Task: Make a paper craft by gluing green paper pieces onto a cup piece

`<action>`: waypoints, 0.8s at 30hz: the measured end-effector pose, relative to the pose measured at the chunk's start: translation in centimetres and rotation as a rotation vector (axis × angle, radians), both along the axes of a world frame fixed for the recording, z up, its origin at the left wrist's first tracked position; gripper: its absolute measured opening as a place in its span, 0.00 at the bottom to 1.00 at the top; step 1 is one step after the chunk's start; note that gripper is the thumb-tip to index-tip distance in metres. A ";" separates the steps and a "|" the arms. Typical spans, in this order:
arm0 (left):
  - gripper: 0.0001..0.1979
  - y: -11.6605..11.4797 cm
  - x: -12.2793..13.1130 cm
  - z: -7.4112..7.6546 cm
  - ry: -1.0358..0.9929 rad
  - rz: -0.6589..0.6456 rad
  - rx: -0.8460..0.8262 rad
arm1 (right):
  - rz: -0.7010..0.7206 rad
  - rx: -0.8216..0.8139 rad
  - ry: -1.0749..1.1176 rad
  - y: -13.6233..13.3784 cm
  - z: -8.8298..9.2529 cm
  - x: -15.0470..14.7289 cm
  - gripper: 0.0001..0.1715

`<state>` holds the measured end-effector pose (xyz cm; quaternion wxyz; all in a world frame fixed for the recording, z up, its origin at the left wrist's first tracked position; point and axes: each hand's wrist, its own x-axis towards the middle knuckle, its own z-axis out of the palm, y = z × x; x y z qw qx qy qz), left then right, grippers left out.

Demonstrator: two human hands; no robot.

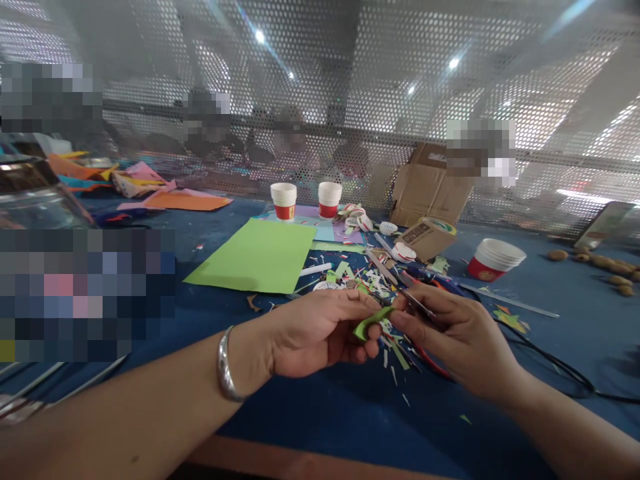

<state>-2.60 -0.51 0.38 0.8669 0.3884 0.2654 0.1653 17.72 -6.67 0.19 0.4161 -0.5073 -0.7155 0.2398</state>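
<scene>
A small curved strip of green paper (373,323) spans the gap between my hands above the blue table. My left hand (320,333), with a silver bangle on its wrist, has its fingers closed around the strip's left end. The thumb and fingertips of my right hand (445,333) pinch the other end. A slim metal tool (419,304) also sits in my right hand; its kind is partly hidden by the fingers. Below that hand a red curved handle (433,365) shows. Cut paper scraps (397,350) lie under and behind both hands.
A green paper sheet (260,257) lies left of the scraps. Stacked paper cups (283,201) stand behind it, and more cups (495,260) lean at right. Cardboard boxes (433,190), a black cable (545,363) and coloured paper (185,200) are around. People sit beyond the perforated screen.
</scene>
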 end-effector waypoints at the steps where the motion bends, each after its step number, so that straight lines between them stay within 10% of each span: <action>1: 0.08 0.0 0.0 0.0 0.000 0.011 0.022 | 0.004 -0.006 -0.002 0.0 0.0 0.0 0.11; 16: 0.08 0.0 -0.2 0.4 -0.039 0.394 1.072 | 0.087 -0.304 0.382 0.4 -1.2 0.2 0.24; 24: 0.14 -0.3 0.7 -0.3 0.086 0.310 0.747 | -0.001 -0.208 0.255 0.2 0.0 -0.9 0.15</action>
